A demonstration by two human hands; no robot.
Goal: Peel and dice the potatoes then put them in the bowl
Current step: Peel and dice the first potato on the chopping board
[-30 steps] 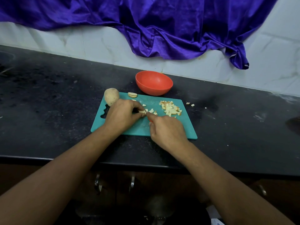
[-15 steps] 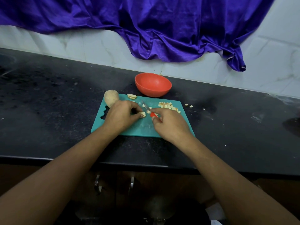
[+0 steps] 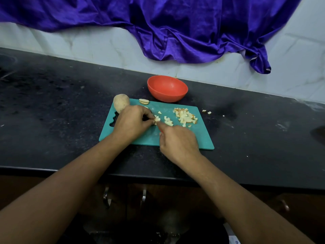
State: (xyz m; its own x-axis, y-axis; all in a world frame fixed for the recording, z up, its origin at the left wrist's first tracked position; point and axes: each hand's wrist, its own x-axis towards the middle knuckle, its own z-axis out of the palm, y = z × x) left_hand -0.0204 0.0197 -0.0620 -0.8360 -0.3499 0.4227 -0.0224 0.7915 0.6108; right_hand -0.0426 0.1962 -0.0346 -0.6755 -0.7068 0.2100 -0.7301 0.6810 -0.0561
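Note:
A teal cutting board [image 3: 202, 138] lies on the black counter. My left hand [image 3: 131, 123] pinches a small potato piece [image 3: 156, 119] against the board. My right hand [image 3: 178, 142] grips a knife with a red handle [image 3: 161, 132]; its blade is mostly hidden between my hands, at the pinched piece. A pile of diced potato [image 3: 186, 118] sits at the board's right, with a few loose cubes [image 3: 168, 121] beside my fingers. A whole unpeeled potato [image 3: 120, 104] rests at the board's far left corner, and a potato slice [image 3: 144, 101] lies near it. The red bowl [image 3: 167, 88] stands behind the board.
A purple cloth [image 3: 175, 29] hangs down the white tiled wall behind the counter. A few stray potato bits [image 3: 206, 111] lie on the black counter [image 3: 52, 103] right of the board. The counter's front edge runs below my forearms, with cabinet handles [image 3: 107, 196] under it.
My right hand, which had moved up the board half a second ago, has drawn back toward me with the knife. My left hand stays pinching the potato piece. The camera view shifted slightly.

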